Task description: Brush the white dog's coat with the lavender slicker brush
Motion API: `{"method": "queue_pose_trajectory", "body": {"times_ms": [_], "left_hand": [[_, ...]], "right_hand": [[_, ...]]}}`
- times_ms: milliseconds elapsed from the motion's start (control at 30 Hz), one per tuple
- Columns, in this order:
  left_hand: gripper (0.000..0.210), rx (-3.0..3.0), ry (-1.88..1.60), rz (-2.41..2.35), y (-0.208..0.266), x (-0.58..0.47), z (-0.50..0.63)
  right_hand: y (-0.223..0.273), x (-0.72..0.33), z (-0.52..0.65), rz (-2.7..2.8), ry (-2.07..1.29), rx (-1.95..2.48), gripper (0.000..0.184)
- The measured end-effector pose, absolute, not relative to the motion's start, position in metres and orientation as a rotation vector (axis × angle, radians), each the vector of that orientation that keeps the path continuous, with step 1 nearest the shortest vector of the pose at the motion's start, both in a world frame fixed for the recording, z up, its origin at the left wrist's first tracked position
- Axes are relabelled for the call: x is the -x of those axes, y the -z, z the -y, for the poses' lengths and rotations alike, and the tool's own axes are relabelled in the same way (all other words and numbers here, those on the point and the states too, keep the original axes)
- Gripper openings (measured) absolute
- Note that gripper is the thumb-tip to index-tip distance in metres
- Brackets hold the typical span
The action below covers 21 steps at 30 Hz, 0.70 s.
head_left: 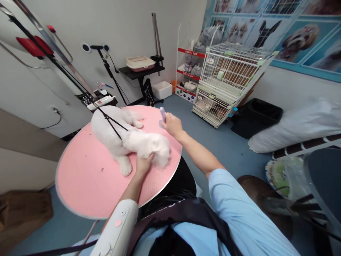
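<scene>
Device [118, 222]: white, buttons up, over part of the left forearm; cut off at the bottom edge.
Left hand [144, 164]: against the dog's head; fingers partly lost in fur, so how far they close cannot be told.
Right hand [172, 124]: closed round a lilac tool [162, 114], blurred, its far end unclear.
Dog [108, 124]: on the table, under black straps [108, 118]; face blurred.
Table [80, 177]: round, pink, flecked.
Room: blue floor [213, 142], white cages [226, 87], black bin [255, 117].
</scene>
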<state>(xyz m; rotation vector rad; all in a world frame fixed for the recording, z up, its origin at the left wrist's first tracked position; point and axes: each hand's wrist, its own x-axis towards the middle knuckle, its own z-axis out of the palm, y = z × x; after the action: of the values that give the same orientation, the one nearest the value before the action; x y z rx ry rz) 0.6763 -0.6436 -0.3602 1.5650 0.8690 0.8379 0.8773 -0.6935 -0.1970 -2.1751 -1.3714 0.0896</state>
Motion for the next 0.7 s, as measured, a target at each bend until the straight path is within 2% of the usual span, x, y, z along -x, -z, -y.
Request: {"method": "queue_pose_trajectory", "body": {"times_ms": [67, 200, 367, 533, 633, 700], "left_hand": [[0.054, -1.521, -0.842, -0.877, 0.359, -0.676, 0.645], [0.045, -1.493, -0.795, -0.908, 0.353, -0.677, 0.646], [0.046, -1.54, -0.818, -0.932, 0.347, -0.678, 0.648], [0.043, -1.491, -0.782, -0.875, 0.348, -0.677, 0.648], [0.044, -1.483, -0.741, -0.972, 0.346, -0.677, 0.649], [0.046, -1.487, -0.769, -0.971, 0.344, -0.677, 0.65]], "right_hand": [[0.197, -0.874, 0.692, 1.363, -0.058, 2.15, 0.026], [0.202, -0.869, 0.687, 1.679, -0.34, 2.028, 0.022], [0.204, -0.879, 0.682, 1.35, -0.031, 2.154, 0.026], [0.207, -0.88, 0.682, 1.65, -0.339, 2.047, 0.021], [0.206, -0.889, 0.681, 1.328, -0.048, 2.181, 0.024], [0.207, -0.891, 0.682, 1.277, 0.022, 2.145, 0.026]]}}
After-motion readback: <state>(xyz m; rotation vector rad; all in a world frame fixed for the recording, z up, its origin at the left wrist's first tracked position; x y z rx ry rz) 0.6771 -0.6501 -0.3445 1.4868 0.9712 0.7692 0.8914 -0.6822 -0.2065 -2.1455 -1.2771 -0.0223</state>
